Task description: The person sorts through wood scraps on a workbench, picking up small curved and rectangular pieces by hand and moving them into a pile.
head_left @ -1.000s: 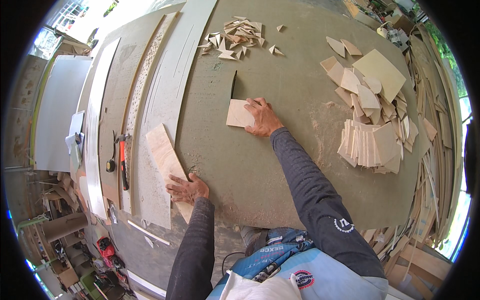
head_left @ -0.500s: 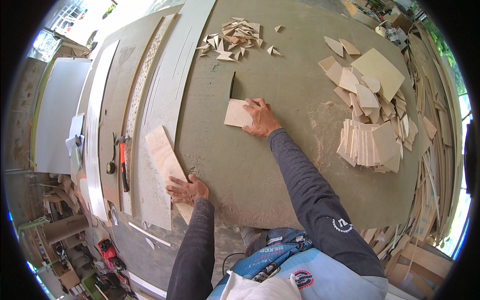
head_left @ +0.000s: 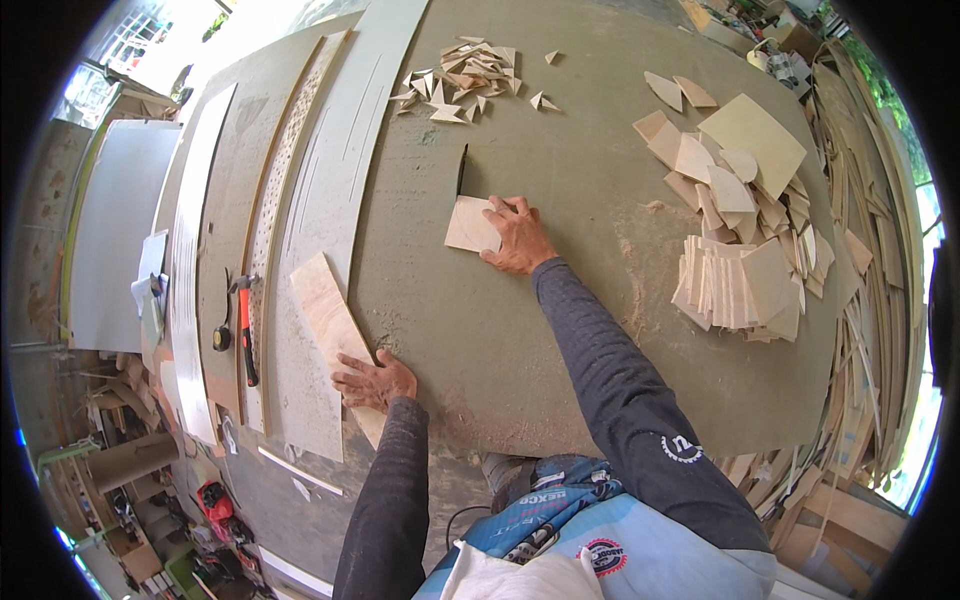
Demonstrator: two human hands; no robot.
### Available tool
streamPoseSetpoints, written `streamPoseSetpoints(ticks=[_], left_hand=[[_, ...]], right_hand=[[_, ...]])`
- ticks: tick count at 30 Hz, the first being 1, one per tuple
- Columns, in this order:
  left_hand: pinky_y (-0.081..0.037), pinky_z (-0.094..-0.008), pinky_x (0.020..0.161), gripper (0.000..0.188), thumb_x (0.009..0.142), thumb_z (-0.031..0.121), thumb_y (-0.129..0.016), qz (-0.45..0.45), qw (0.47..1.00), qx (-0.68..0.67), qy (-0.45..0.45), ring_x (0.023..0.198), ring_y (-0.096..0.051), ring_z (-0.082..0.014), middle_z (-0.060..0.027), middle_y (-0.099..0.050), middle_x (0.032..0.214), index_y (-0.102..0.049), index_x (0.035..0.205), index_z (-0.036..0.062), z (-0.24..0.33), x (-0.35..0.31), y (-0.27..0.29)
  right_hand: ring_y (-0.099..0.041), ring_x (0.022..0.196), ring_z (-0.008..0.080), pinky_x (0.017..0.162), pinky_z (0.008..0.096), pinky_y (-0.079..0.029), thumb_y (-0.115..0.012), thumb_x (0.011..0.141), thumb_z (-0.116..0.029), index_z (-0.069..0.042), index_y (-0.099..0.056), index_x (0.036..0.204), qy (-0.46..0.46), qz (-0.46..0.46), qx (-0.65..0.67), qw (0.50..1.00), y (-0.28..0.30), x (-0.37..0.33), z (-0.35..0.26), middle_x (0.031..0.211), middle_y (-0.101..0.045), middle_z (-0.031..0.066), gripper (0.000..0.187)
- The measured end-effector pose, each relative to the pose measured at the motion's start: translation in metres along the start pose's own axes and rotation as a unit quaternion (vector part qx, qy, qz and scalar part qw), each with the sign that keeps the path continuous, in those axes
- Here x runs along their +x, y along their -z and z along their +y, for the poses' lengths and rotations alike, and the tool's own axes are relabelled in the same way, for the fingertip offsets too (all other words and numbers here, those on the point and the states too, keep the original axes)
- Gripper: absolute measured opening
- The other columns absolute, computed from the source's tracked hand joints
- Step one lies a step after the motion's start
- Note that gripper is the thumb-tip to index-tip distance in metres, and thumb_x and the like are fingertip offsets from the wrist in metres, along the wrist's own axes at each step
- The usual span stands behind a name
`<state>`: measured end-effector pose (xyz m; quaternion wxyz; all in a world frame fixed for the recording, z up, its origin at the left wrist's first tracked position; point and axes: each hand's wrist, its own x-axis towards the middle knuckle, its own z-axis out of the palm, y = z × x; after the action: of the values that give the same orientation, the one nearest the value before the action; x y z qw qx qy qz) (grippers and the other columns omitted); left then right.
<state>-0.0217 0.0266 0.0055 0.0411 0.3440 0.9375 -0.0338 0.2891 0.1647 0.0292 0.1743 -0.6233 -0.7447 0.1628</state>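
Observation:
Near the middle of the table, my right hand [head_left: 520,237] has its fingers curled over a pale, squarish plywood piece [head_left: 468,222], gripping it against the surface. A curved line seems to show on the piece near my fingers. Just beyond its far edge stands a thin dark saw blade [head_left: 462,170] rising from the table. My left hand [head_left: 376,380] lies with fingers spread on a long plywood strip [head_left: 325,290], which sits slantwise over the table's left part. The underside of both pieces is hidden.
Small triangular offcuts [head_left: 465,70] are heaped at the far side. To the right lie rounded plywood pieces [head_left: 733,190] and a fanned stack of plywood [head_left: 735,285]. A red-handled hammer [head_left: 247,330] and a tape measure [head_left: 221,338] rest on the left. Sawdust is scattered around.

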Motion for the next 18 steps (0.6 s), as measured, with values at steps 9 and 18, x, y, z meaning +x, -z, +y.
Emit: streamPoseSetpoints(ticks=[9,18], left_hand=[[-0.001,-0.0621,0.123,0.089,0.1,0.051,-0.051,0.001,1.0,-0.004,0.002,0.158,0.001,-0.0388,-0.0259,-0.003,0.169,-0.002,0.165,0.0151,0.0005,-0.0012,0.0012],[-0.001,-0.0618,0.124,0.089,0.1,0.051,-0.052,-0.001,1.0,-0.015,0.002,0.158,0.0,-0.0385,-0.0253,-0.004,0.169,-0.003,0.165,0.0161,0.0014,-0.0024,0.0036]], right_hand=[[-0.042,0.134,0.0307,0.106,0.0516,-0.041,-0.08,0.069,-0.039,-0.005,-0.063,0.135,-0.011,0.005,-0.014,1.0,-0.0037,0.0002,-0.0016,0.151,-0.052,0.0151,0.076],[-0.042,0.133,0.0316,0.102,0.0523,-0.043,-0.079,0.069,-0.038,-0.005,-0.063,0.132,-0.024,0.023,-0.009,0.999,-0.0092,0.0011,-0.0038,0.151,-0.051,0.0142,0.073]])
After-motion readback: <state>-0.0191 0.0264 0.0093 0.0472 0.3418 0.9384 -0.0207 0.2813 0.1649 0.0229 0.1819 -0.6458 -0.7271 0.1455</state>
